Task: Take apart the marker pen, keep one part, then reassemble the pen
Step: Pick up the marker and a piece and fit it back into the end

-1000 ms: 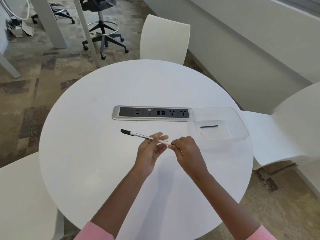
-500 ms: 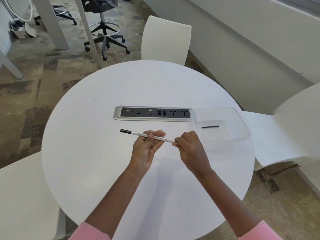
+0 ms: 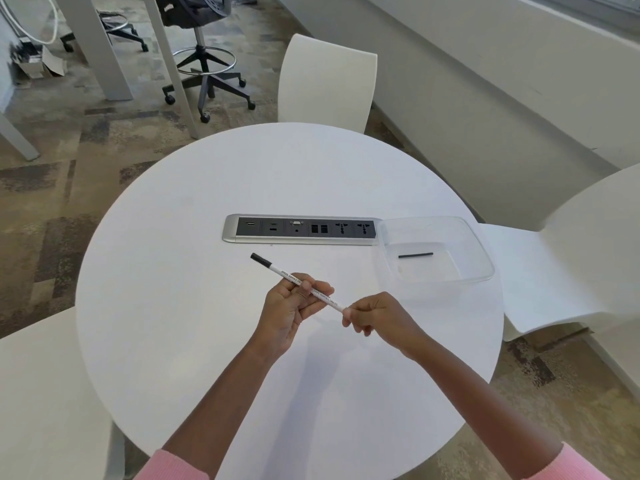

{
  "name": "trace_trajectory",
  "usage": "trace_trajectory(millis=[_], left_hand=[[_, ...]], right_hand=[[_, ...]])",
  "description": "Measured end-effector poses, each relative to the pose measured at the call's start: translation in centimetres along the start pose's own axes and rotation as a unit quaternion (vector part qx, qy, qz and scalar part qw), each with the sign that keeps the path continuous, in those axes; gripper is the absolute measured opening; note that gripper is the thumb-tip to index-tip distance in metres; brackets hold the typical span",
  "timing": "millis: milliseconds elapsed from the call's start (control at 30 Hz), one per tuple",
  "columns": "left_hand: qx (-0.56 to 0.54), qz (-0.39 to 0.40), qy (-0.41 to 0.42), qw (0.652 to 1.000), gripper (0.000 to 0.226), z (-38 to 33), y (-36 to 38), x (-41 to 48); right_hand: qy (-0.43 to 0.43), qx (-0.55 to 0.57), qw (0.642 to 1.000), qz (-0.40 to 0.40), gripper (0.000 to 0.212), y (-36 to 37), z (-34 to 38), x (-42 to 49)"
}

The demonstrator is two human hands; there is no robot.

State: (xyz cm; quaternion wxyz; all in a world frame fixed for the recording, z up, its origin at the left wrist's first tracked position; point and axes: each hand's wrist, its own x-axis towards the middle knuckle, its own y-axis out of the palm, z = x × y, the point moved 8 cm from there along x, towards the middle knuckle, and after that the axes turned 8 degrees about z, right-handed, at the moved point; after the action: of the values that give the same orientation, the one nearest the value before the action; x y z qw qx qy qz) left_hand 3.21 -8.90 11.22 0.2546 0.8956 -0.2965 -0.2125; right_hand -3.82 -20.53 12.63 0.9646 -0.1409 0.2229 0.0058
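A slim white marker pen (image 3: 277,270) with a black cap at its far left end is held above the round white table (image 3: 180,306). My left hand (image 3: 289,308) grips the pen's barrel near its middle. My right hand (image 3: 375,315) is closed around the pen's right end, which its fingers hide. A thin black rod-like pen part (image 3: 415,255) lies alone inside a clear plastic tray (image 3: 481,268) to the right of my hands.
A silver power and socket strip (image 3: 301,229) is set into the table behind the pen, touching the tray's left edge. White chairs stand at the far side (image 3: 325,84), the right (image 3: 571,265) and the near left (image 3: 38,393).
The pen has tilted, its capped end now pointing further up and left. Both hands shifted slightly toward me and my right hand closed more tightly over the pen's right end.
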Motion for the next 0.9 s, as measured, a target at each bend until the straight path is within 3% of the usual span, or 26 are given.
trace_trajectory(millis=[100,267,367,500,633,700,900], left_hand=[[0.031,0.019,-0.032,0.999,0.018,0.7,0.0,0.1],[0.080,0.061,-0.060,0.993,0.020,2.0,0.4,0.5],[0.087,0.063,-0.071,0.992,0.022,2.8,0.3,0.7],[0.111,0.056,-0.074,0.989,0.025,3.1,-0.3,0.9],[0.231,0.000,-0.067,0.971,0.024,2.9,-1.8,1.2],[0.338,-0.053,-0.053,0.938,0.026,2.6,-3.2,1.4],[0.647,-0.111,-0.039,0.753,0.050,2.5,-6.3,1.4]], right_hand=[[0.036,-0.083,0.995,0.050,0.024,0.6,-0.5,-0.1],[-0.023,-0.185,0.982,-0.033,0.015,0.8,1.2,0.5],[-0.065,-0.219,0.971,-0.069,0.020,1.2,2.4,1.0],[-0.077,-0.198,0.974,-0.078,0.016,2.2,2.2,1.8],[-0.042,-0.146,0.983,-0.103,0.017,2.6,0.9,2.4],[-0.005,-0.134,0.984,-0.117,0.015,2.5,-0.3,3.1],[0.091,-0.145,0.970,-0.171,0.020,2.5,-3.6,5.3]])
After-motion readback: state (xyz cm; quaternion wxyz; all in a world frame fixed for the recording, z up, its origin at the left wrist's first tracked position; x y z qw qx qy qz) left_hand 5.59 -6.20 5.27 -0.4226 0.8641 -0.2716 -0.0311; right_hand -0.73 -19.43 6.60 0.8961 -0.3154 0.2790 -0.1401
